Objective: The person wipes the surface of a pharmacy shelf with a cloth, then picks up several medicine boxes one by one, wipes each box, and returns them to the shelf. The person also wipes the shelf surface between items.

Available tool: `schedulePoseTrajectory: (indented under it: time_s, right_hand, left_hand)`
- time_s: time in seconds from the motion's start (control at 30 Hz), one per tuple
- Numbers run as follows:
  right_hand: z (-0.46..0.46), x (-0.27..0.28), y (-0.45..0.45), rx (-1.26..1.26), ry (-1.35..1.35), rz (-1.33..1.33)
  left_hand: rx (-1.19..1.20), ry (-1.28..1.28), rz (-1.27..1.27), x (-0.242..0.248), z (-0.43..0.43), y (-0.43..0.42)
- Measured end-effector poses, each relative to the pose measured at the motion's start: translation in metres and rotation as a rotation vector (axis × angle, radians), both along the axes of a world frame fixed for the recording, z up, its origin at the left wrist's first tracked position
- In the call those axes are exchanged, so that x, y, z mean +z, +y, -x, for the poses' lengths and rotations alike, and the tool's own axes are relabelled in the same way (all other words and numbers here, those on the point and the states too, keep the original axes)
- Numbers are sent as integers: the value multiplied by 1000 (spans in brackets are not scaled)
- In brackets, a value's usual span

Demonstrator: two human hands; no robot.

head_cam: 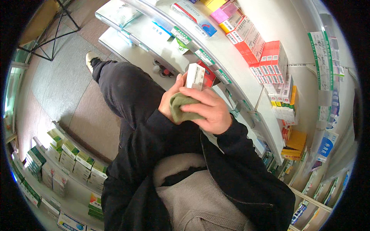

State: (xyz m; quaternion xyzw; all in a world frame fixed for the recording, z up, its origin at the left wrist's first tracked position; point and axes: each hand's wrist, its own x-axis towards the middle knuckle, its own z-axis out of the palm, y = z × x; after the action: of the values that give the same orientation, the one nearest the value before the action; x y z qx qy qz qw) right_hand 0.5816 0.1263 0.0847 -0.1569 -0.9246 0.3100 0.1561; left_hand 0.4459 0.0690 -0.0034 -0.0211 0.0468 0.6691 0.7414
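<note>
Near the centre, my left hand (170, 96) grips a small white carton (195, 76) that bears printing. My right hand (212, 109) lies over the carton's lower end and holds a folded olive-green cloth (185, 108) between its fingers and my left palm. The cloth covers part of my left hand, and the carton's lower end is hidden behind my right fingers. Just behind the white carton a red box (208, 75) shows; whether it stands on the shelf or is held cannot be told.
A white shelf (219, 47) with labelled edge strips curves past on the right, bearing stacked red-and-white cartons (267, 62) and a blue-and-white box (193, 18). At lower left, another shelf holds green-and-white cartons (83, 160). A black metal frame (55, 37) stands on the tiled floor (55, 83).
</note>
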Motion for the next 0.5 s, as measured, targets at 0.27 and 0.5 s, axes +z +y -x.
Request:
schedulePoseTrajectory:
  time_s: [0.27, 0.5]
  right_hand:
    - [1, -14, 41, -511, 162, -103]
    - [-13, 10, 36, -796, 261, 122]
  left_hand:
    - [-80, 293, 4, 5, -10, -6]
    - [-12, 215, 12, 12, -3, -6]
